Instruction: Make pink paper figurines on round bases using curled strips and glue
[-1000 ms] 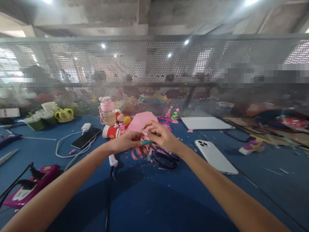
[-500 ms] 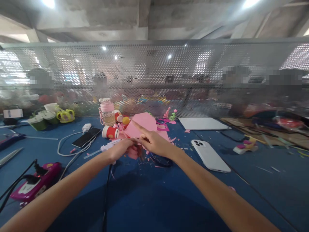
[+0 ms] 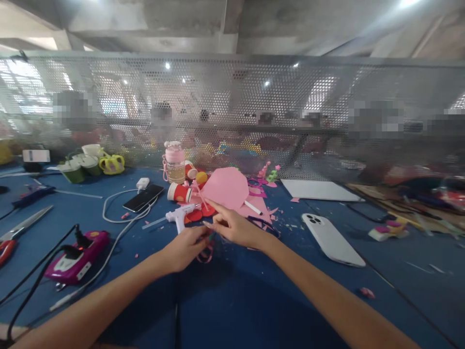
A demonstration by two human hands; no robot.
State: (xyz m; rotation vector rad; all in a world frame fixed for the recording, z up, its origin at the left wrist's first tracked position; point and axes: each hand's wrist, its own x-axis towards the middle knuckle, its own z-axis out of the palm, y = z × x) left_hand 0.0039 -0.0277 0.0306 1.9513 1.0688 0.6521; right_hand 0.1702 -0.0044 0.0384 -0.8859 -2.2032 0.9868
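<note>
In the head view, my left hand [image 3: 187, 246] is closed in a pinch on a looped pink strip [image 3: 205, 255], which hangs below its fingers. My right hand [image 3: 235, 227] meets it at the fingertips, its index finger stretched out and its thumb and other fingers closed. What the right fingers pinch is too small to make out. Just beyond the left hand lies a white glue gun [image 3: 178, 214] with a clear glue stick in its back. Red paper pieces [image 3: 193, 215] and a large pink paper sheet [image 3: 225, 186] lie past the fingertips.
Left are a purple power strip [image 3: 74, 259], scissors [image 3: 27, 224] and a black phone [image 3: 143, 198]. Red cups [image 3: 178, 192] and a pink-lidded bottle [image 3: 175, 162] stand behind. A white marker [image 3: 253, 207] rests on the paper; a white phone [image 3: 332, 240] lies right.
The view has swung left, so things sit further right. Both hands have drawn closer to me, uncovering the glue gun, red paper pieces and white marker. The pink loop now shows below the fingers.
</note>
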